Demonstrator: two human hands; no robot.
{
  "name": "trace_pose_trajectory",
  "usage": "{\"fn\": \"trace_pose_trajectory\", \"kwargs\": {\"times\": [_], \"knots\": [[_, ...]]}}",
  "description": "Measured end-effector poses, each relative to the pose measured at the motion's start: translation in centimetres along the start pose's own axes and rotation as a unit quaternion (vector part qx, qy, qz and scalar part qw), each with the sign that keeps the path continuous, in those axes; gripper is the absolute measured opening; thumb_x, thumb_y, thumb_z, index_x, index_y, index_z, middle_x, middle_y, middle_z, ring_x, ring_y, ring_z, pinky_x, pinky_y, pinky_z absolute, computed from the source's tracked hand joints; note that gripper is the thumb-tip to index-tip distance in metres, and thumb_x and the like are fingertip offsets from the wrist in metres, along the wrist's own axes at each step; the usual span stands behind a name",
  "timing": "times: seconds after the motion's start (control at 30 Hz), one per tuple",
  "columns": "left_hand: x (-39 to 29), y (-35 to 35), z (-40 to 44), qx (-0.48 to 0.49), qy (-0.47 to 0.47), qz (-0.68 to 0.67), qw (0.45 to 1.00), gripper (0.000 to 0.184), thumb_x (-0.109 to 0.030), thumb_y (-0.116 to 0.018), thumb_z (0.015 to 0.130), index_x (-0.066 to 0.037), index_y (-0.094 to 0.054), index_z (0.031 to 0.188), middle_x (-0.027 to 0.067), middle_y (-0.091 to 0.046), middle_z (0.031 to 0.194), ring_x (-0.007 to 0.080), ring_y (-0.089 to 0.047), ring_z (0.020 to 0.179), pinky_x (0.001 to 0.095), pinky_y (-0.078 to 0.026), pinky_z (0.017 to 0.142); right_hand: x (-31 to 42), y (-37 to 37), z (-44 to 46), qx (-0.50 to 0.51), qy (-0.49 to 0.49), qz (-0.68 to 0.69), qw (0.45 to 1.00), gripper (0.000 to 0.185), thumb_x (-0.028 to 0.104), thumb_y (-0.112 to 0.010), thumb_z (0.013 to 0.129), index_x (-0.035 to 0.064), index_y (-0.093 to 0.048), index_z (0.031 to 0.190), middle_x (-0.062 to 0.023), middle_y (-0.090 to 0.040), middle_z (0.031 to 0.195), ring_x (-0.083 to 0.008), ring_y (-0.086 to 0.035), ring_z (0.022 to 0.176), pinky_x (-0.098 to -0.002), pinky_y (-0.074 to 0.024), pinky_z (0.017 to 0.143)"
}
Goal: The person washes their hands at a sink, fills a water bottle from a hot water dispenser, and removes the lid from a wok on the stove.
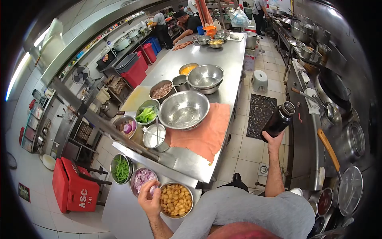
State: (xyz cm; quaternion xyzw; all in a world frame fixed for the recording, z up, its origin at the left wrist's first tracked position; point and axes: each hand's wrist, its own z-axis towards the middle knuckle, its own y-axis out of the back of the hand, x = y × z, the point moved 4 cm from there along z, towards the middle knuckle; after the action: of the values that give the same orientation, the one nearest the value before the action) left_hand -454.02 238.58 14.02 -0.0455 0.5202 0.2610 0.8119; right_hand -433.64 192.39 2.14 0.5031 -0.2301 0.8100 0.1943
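Observation:
My right hand [273, 142] is wrapped around the lower part of a black bottle [278, 120], held tilted over the aisle. Its mouth has a metal rim and looks uncapped. My left hand [150, 201] is raised at the near bowls, thumb and fingers curled together; what they hold, if anything, I cannot make out. Just behind it is a bowl of sliced red onion [142, 179], partly covered by the fingers. To its right stands a metal bowl of golden-brown chunks [176, 200]. Cut green beans [120, 169] fill another bowl at the left.
A steel table [234, 59] carries an orange cloth [215, 127], a large metal bowl [184, 110] and several ingredient bowls. On the right runs a counter with pans and a strainer [350, 191]. A stool [260, 81] and black mat [260, 115] occupy the aisle. People work at the back.

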Motion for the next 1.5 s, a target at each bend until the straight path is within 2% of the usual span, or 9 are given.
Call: {"fn": "trace_pose_trajectory", "kwargs": {"times": [0.13, 0.37, 0.73, 0.87, 0.93, 1.1, 1.27, 1.33, 1.5], "knots": [[-0.7, -3.5, 2.5, -0.015, 0.023, 0.024, 0.999, 0.027, 0.000, -0.064, 0.077, 0.004, -0.061, 0.104, 0.0117, -0.060, 0.100, 0.0194, -0.059, 0.090, 0.0308, -0.046, 0.083, -1.9, 1.5, 4.9, -0.026, -0.004, -0.002, 1.000, 0.076, 0.007, -0.079, 0.059, 0.0041, -0.039, 0.123, -0.0060, -0.051, 0.111, -0.0178, -0.049, 0.103, -0.0323, -0.0387, 0.093], [-1.8, -10.7, 5.6, 0.025, 0.032, 0.079, 0.996, 0.029, 0.003, -0.064, 0.074, 0.003, -0.062, 0.103, 0.0120, -0.061, 0.101, 0.0185, -0.059, 0.089, 0.0303, -0.046, 0.082, -6.1, 3.7, 11.0, -0.072, 0.009, 0.041, 0.997, 0.077, 0.004, -0.079, 0.058, 0.0046, -0.038, 0.124, -0.0042, -0.049, 0.111, -0.0170, -0.049, 0.102, -0.0314, -0.0380, 0.093], [0.5, -23.7, 9.7, 0.111, 0.047, 0.038, 0.992, 0.028, -0.002, -0.068, 0.075, 0.002, -0.063, 0.102, 0.0119, -0.063, 0.098, 0.0183, -0.061, 0.088, 0.0298, -0.047, 0.080, -7.0, 5.0, 15.3, -0.061, -0.021, 0.011, 0.998, 0.076, 0.004, -0.077, 0.061, 0.0035, -0.036, 0.125, -0.0049, -0.048, 0.112, -0.0172, -0.048, 0.102, -0.0314, -0.0382, 0.092], [1.1, -28.6, 11.8, 0.161, 0.023, 0.048, 0.985, 0.026, -0.001, -0.066, 0.077, 0.002, -0.062, 0.103, 0.0111, -0.062, 0.101, 0.0176, -0.060, 0.091, 0.0288, -0.048, 0.082, -7.8, 3.9, 16.4, -0.035, -0.039, 0.006, 0.999, 0.075, 0.004, -0.077, 0.060, 0.0038, -0.037, 0.124, -0.0048, -0.049, 0.110, -0.0175, -0.049, 0.100, -0.0317, -0.0390, 0.091], [1.4, -30.7, 12.9, 0.171, 0.020, 0.046, 0.984, 0.026, -0.003, -0.068, 0.077, 0.002, -0.063, 0.102, 0.0112, -0.062, 0.100, 0.0175, -0.060, 0.090, 0.0290, -0.048, 0.081, -9.2, 2.9, 17.0, -0.005, -0.078, 0.016, 0.997, 0.082, 0.005, -0.076, 0.057, 0.0046, -0.037, 0.129, -0.0040, -0.047, 0.115, -0.0181, -0.046, 0.106, -0.0317, -0.0342, 0.097], [3.4, -35.7, 16.3, 0.233, -0.009, 0.025, 0.972, 0.028, -0.007, -0.070, 0.076, 0.001, -0.063, 0.103, 0.0119, -0.064, 0.097, 0.0198, -0.061, 0.090, 0.0312, -0.048, 0.081, -11.2, -0.3, 19.9, 0.029, -0.069, 0.030, 0.997, 0.079, 0.003, -0.077, 0.059, 0.0062, -0.038, 0.128, -0.0034, -0.049, 0.115, -0.0178, -0.048, 0.105, -0.0312, -0.0363, 0.096], [4.9, -41.2, 20.7, 0.268, -0.005, 0.022, 0.963, 0.029, -0.008, -0.070, 0.077, 0.000, -0.063, 0.104, 0.0121, -0.064, 0.100, 0.0209, -0.062, 0.092, 0.0320, -0.047, 0.083, -12.9, -3.7, 24.6, 0.025, -0.088, 0.049, 0.995, 0.081, 0.005, -0.078, 0.058, 0.0057, -0.038, 0.128, -0.0036, -0.050, 0.116, -0.0177, -0.049, 0.104, -0.0315, -0.0373, 0.096], [5.7, -43.5, 22.6, 0.273, -0.004, -0.007, 0.962, 0.030, -0.010, -0.071, 0.077, 0.001, -0.063, 0.103, 0.0135, -0.064, 0.101, 0.0225, -0.062, 0.092, 0.0317, -0.048, 0.083, -13.7, -4.8, 27.0, 0.025, -0.081, 0.062, 0.994, 0.079, 0.008, -0.079, 0.057, 0.0053, -0.039, 0.126, -0.0043, -0.050, 0.110, -0.0175, -0.049, 0.101, -0.0314, -0.0381, 0.093], [7.9, -49.4, 28.3, 0.288, -0.008, -0.038, 0.957, 0.030, -0.010, -0.069, 0.077, -0.001, -0.063, 0.105, 0.0116, -0.065, 0.098, 0.0208, -0.062, 0.091, 0.0316, -0.046, 0.084, -14.4, -6.3, 33.5, 0.028, -0.078, 0.059, 0.995, 0.078, 0.005, -0.078, 0.059, 0.0056, -0.038, 0.126, -0.0041, -0.050, 0.111, -0.0178, -0.049, 0.102, -0.0317, -0.0381, 0.094]]}}
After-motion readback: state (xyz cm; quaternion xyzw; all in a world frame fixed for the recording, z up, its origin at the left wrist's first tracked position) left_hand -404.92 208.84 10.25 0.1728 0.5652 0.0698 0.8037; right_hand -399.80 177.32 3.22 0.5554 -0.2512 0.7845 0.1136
